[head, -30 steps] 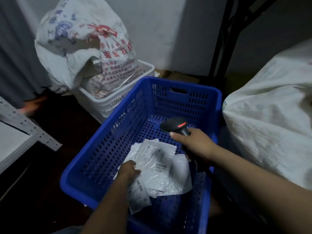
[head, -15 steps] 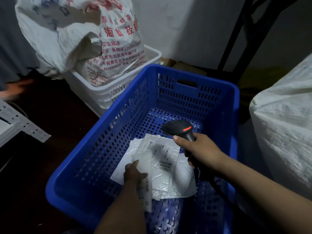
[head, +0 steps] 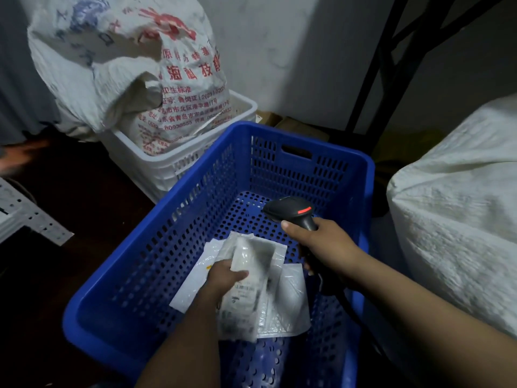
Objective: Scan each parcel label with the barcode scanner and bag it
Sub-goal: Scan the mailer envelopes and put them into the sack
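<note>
Black plastic fills the right grip: its fingers are curled round the handle of the barcode scanner, the thumb lies along the neck, and a red light shows on the head (a dark cable trails back under the wrist). The scanner's head hangs inside the blue crate, just beyond the held parcel and apart from it. The left grip is clamped on that parcel, a pale plastic mailer, with the thumb across its face and printed label text showing below the thumb; the upper part is too blurred to read. It is held low in the crate over two other parcels, a bubble mailer to the right and a flat white mailer under the wrist. Behind the blue crate stands a white crate holding a printed woven sack. A plain white sack bulks at the right, with a black metal frame against the wall behind.
</note>
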